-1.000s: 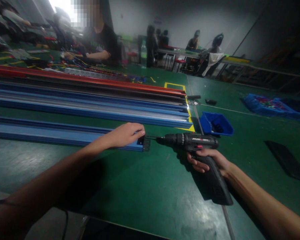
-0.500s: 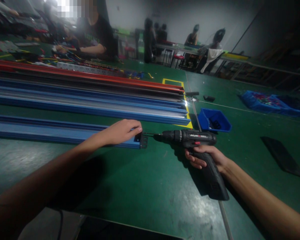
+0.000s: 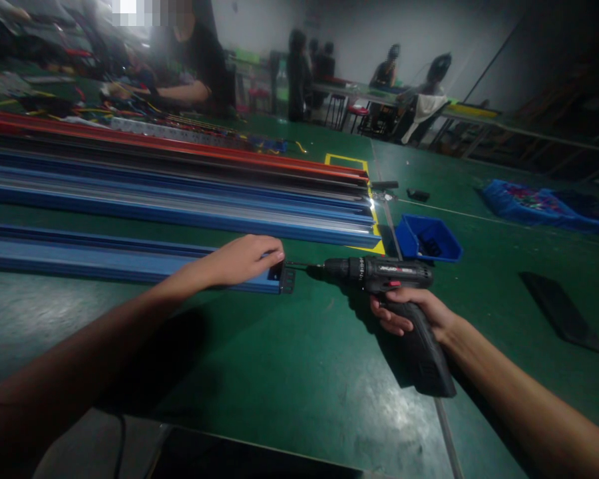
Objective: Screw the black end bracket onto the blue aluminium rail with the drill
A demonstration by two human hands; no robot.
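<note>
A long blue profile (image 3: 130,258) lies on the green table, with a black end cap (image 3: 287,281) at its right end. My left hand (image 3: 247,258) is wrapped over the profile just beside the cap, thumb and fingers pressed on it. In my right hand (image 3: 404,309) is a black power drill (image 3: 392,274), gripped by its handle and lying level. Its long thin bit (image 3: 302,266) points left and its tip meets the cap area near my left fingertips. The exact contact of the tip is too small to tell.
Behind lie more blue profiles (image 3: 180,206) and a red one (image 3: 204,152), ending at yellow tape (image 3: 375,213). A blue bin (image 3: 429,239) with black parts stands behind the drill. At right are a dark flat piece (image 3: 562,311) and blue bags (image 3: 544,203). A person (image 3: 199,66) works across the table.
The view has shifted very slightly. Both hands, the drill and the profile hold the same places relative to one another.
</note>
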